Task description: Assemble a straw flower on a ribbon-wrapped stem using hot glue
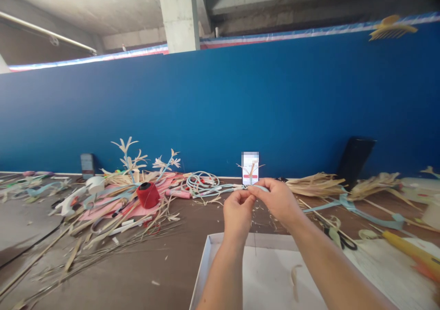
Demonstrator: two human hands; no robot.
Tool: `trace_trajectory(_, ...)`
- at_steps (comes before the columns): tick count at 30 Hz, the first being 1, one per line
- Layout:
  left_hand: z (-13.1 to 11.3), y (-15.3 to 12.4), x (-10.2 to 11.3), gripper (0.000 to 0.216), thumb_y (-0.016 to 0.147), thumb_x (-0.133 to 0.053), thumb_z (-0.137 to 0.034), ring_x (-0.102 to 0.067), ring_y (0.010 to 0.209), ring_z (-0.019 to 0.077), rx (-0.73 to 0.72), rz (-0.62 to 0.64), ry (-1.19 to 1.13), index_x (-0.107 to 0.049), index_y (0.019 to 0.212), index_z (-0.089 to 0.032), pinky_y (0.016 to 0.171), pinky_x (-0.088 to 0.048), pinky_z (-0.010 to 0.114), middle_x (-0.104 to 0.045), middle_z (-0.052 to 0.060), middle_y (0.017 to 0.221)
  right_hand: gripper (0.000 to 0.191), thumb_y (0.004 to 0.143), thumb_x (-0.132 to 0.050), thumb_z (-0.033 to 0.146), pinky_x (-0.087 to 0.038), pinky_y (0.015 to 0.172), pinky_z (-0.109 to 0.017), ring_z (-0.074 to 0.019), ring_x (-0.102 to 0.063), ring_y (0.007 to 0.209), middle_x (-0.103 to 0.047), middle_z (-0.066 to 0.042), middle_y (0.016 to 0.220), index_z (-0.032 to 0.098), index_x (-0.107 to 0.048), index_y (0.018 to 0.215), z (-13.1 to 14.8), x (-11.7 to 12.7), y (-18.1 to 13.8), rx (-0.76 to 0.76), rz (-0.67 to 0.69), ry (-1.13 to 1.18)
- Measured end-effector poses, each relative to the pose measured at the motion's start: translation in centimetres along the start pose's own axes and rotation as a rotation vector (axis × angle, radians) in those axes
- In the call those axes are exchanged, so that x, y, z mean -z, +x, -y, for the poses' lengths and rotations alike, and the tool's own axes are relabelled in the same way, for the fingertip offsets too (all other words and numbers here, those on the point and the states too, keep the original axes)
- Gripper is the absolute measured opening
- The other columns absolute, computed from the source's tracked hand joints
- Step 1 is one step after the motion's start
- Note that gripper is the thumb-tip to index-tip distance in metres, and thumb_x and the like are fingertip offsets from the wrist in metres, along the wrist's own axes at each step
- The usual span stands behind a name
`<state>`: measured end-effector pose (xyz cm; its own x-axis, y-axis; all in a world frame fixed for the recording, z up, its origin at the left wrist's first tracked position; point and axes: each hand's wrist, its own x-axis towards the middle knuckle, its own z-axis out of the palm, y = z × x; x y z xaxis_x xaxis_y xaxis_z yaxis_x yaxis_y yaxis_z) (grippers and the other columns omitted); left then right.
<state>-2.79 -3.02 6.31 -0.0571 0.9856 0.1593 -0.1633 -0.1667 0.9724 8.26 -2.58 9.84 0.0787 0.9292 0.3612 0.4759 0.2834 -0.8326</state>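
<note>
Both hands meet above the table around a small straw flower (252, 170) with thin, spread petals pointing up. My left hand (238, 211) pinches just below the petals; its thin wire-like stem (255, 243) seems to hang beneath the fingers. Close beside it on the right, my right hand (277, 199) is closed on a light-blue tape strip (259, 188) that runs to the flower's base. The fingertips nearly touch and hide the join. Beneath my forearms lies a shallow white box (271, 273) with a dry straw piece (294, 280) in it.
Two finished-looking straw flowers (130, 161) stand left, near a red spool (147, 194), a white glue gun (72, 202) and scattered straw. A lit phone (250, 165) and coiled cable (202, 184) sit behind. Straw bundles (316, 184), scissors (338, 239) and a yellow-handled tool (409, 250) lie right.
</note>
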Motion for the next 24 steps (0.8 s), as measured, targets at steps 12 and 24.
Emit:
trace_trajectory(12, -0.27, -0.14, 0.12, 0.027, 0.07, -0.064, -0.034, -0.046, 0.062, 0.008, 0.038, 0.194, -0.225, -0.067, 0.084, -0.012, 0.06, -0.036, 0.02, -0.06, 0.004, 0.073, 0.024, 0.069, -0.062, 0.039, -0.037, 0.054, -0.024, -0.0124, -0.05, 0.056, -0.061, -0.001, 0.061, 0.015, -0.063, 0.066, -0.13, 0.85, 0.26, -0.066, 0.099, 0.238)
trace_trajectory(24, -0.38, -0.1, 0.0, 0.023, 0.069, -0.064, -0.031, -0.043, 0.057, 0.0063, 0.068, 0.163, -0.287, -0.062, 0.08, -0.011, 0.057, -0.033, 0.02, -0.057, 0.002, 0.067, 0.027, 0.063, -0.068, 0.041, -0.028, 0.046, -0.024, -0.007, -0.037, 0.044, -0.054, 0.003, 0.052, 0.015, -0.066, 0.068, 0.24, 0.99, 0.16, -0.163, 0.143, 0.424)
